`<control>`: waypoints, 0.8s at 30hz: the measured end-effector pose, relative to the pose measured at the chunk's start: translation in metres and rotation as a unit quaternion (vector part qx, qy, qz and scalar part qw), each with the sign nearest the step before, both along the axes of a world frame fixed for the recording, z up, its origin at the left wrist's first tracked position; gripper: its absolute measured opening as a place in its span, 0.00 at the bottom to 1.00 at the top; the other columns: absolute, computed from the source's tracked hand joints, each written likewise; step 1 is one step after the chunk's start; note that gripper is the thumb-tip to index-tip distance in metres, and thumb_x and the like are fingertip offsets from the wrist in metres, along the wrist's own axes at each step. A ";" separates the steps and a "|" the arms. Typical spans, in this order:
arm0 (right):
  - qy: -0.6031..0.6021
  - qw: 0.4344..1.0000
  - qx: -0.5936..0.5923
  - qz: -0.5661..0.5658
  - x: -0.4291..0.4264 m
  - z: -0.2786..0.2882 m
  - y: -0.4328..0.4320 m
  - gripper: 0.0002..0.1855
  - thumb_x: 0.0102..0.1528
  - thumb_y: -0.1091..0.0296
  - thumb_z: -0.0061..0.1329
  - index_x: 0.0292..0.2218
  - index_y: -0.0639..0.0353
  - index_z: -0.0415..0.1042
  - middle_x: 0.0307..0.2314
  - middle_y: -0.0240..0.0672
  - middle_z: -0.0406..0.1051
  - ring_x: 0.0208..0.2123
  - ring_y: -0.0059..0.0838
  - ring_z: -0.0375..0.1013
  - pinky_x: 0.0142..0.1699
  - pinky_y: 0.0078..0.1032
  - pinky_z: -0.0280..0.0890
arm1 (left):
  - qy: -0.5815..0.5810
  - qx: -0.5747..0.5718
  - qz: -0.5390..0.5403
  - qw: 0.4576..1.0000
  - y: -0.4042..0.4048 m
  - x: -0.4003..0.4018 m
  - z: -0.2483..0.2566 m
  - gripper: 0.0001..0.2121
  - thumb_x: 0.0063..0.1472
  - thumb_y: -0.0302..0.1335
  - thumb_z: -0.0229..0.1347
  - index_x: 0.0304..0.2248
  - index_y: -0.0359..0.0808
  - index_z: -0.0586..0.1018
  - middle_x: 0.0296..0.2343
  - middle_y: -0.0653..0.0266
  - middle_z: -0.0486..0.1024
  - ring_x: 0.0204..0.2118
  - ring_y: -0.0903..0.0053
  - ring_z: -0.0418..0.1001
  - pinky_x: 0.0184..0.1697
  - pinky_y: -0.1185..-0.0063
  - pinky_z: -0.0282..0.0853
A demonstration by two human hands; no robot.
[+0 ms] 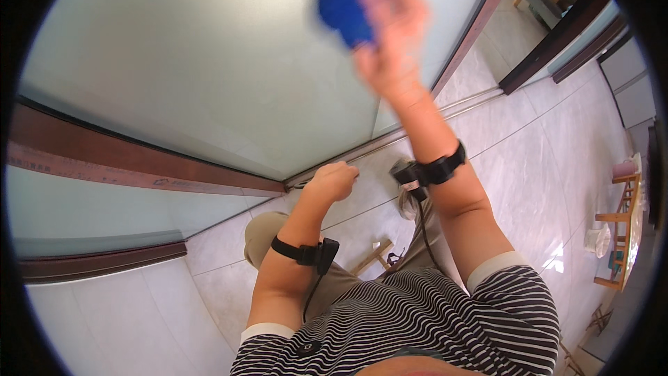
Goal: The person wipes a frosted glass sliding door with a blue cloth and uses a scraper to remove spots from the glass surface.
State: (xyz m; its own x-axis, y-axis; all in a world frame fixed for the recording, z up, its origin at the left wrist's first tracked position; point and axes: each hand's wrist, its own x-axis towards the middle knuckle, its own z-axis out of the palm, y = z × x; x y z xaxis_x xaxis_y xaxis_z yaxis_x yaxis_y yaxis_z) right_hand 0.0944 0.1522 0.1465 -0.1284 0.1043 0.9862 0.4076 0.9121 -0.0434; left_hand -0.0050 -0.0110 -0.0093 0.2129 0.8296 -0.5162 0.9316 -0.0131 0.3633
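Observation:
My right hand [399,36], arm stretched out, grips a blue cloth [347,2] against or just in front of a frosted glass door panel [209,78]. Both hand and cloth are blurred, so the exact contact cannot be told. My left hand [332,181] hangs lower, above my lap, with its fingers curled in; nothing shows inside it. Just beyond that hand is the lower corner of the panel, where the reddish-brown door frame [156,167] meets the floor track [365,149]. Each forearm wears a black strap with a small device and a cable.
I sit low, with a wooden stool [373,258] partly visible between my legs. Past the panel's right edge, an opening shows another room with a bench [543,2]. At far right, a wooden rack [621,230] and a white container [596,240] stand on the tiled floor [527,167].

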 end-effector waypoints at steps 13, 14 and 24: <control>-0.010 0.999 0.031 0.029 -0.008 0.025 -0.007 0.34 0.34 0.78 0.52 0.47 0.60 0.68 0.43 0.42 0.67 0.49 0.48 0.63 0.54 0.41 0.56 | -0.001 0.009 -0.006 1.000 -0.016 -0.002 -0.005 0.06 0.58 0.26 0.47 0.32 0.35 0.75 0.32 0.52 0.74 0.38 0.56 0.71 0.39 0.67 0.67; -0.032 0.996 0.054 0.069 -0.027 0.023 -0.022 0.23 0.38 0.78 0.47 0.40 0.56 0.71 0.41 0.38 0.69 0.43 0.42 0.66 0.44 0.35 0.62 | -0.006 0.017 -0.014 1.000 -0.014 0.000 -0.013 0.06 0.58 0.26 0.47 0.32 0.36 0.75 0.32 0.52 0.74 0.38 0.56 0.71 0.39 0.66 0.67; -0.154 0.981 0.117 0.026 -0.038 -0.018 -0.032 0.17 0.41 0.69 0.50 0.36 0.42 0.73 0.46 0.25 0.66 0.49 0.34 0.62 0.49 0.44 0.52 | -0.012 0.037 -0.007 0.999 -0.004 -0.003 -0.015 0.07 0.59 0.28 0.48 0.32 0.36 0.76 0.29 0.49 0.74 0.36 0.54 0.72 0.39 0.65 0.67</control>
